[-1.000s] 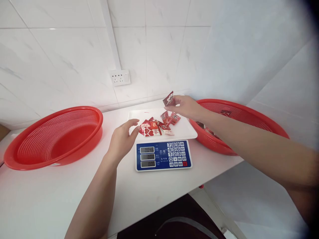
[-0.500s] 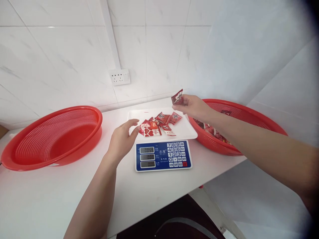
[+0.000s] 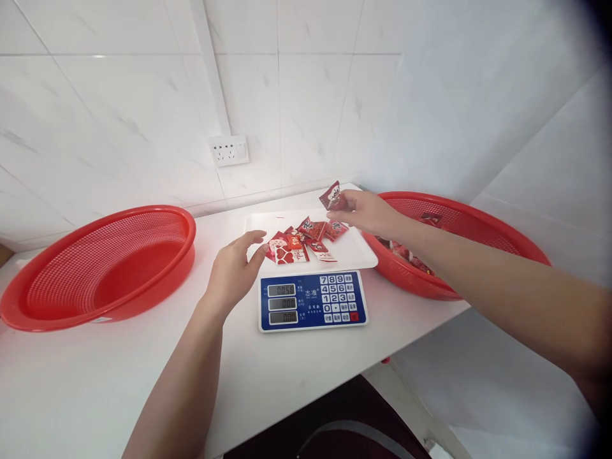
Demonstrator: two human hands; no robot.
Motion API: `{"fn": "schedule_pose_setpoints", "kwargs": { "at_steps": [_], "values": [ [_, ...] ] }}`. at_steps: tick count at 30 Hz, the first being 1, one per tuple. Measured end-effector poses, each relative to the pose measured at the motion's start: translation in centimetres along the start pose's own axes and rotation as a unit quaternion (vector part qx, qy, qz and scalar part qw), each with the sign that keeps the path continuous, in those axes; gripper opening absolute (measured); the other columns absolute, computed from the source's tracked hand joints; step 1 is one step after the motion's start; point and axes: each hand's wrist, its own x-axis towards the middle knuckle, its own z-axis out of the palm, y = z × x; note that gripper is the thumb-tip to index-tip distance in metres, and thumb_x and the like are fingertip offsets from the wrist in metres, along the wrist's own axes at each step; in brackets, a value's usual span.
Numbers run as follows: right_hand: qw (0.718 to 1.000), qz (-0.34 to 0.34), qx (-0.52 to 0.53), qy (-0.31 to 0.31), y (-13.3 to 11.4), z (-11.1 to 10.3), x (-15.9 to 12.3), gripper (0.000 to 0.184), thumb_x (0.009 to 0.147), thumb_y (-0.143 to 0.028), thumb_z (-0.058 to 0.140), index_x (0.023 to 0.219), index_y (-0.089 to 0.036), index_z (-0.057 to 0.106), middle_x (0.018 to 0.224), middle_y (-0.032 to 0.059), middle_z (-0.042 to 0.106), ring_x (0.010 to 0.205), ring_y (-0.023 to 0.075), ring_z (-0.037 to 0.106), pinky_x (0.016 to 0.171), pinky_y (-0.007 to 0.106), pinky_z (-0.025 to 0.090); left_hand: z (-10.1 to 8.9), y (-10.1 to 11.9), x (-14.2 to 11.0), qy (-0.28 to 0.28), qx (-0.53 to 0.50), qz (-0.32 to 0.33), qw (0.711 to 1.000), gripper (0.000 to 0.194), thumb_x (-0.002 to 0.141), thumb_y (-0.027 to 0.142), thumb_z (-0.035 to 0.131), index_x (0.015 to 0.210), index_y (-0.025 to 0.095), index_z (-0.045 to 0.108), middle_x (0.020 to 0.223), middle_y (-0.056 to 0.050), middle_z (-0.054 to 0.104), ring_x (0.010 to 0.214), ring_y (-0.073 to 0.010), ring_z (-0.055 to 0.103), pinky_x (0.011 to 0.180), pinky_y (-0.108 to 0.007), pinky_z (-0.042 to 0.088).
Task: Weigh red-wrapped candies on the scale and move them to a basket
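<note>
My right hand (image 3: 366,209) pinches a dark red snack packet (image 3: 333,196) above the right back part of the scale's white pan (image 3: 356,252). On that pan lies a small heap of red and white snack packets (image 3: 313,229). Beside the heap's left edge is my left hand (image 3: 239,261), its thumb and fingers apart and nothing between them. The digital scale (image 3: 313,299) has a blue panel with number keys and lit displays; the top one reads about 0.058.
To the right, a red plastic basket (image 3: 502,236) holds more packets, partly hidden behind my right forearm. Another red basket (image 3: 143,312) stands at the left of the white table (image 3: 268,376). A wall socket (image 3: 229,152) sits on the tiled wall behind.
My right hand has come slightly down and left with the packet, nearer the heap. My left hand has hardly moved. The top display appears to have gone from 0.059 to 0.058.
</note>
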Motion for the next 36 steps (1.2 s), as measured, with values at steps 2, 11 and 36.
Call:
{"fn": "schedule_pose_setpoints", "kwargs": {
  "at_steps": [2,11,36],
  "values": [
    [1.0,-0.009,0.0,-0.003,0.1,0.0,0.0,0.022,0.073,-0.035,0.064,0.086,-0.018,0.06,0.088,0.0045,0.069,0.08,0.0207,0.063,0.073,0.036,0.049,0.0,0.0,0.0,0.0,0.001,-0.001,1.0,0.032,0.085,0.042,0.043,0.112,0.029,0.056,0.109,0.003,0.065,0.059,-0.0101,0.051,0.066,-0.028,0.043],
    [0.999,-0.01,-0.017,0.028,0.7,-1.3,-1.4,0.024,0.079,-0.035,0.057,0.096,-0.019,0.057,0.095,0.0047,0.068,0.085,0.0204,0.063,0.074,0.035,0.049,0.1,-0.5,0.2,0.002,0.001,-0.003,1.0,0.033,0.085,0.045,0.042,0.112,0.031,0.055,0.11,0.004,0.065,0.063,-0.0115,0.055,0.065,-0.028,0.044],
    [0.966,-0.108,-0.049,0.232,12.6,7.6,-15.8,0.018,0.084,-0.021,0.045,0.086,-0.021,0.063,0.088,0.0077,0.068,0.08,0.0179,0.066,0.069,0.027,0.054,4.8,0.4,3.9,-0.206,0.055,0.089,0.973,0.044,0.079,0.039,0.05,0.122,0.03,0.048,0.13,-0.006,0.048,0.122,-0.0264,0.042,0.098,-0.042,0.038]
  ]
}}
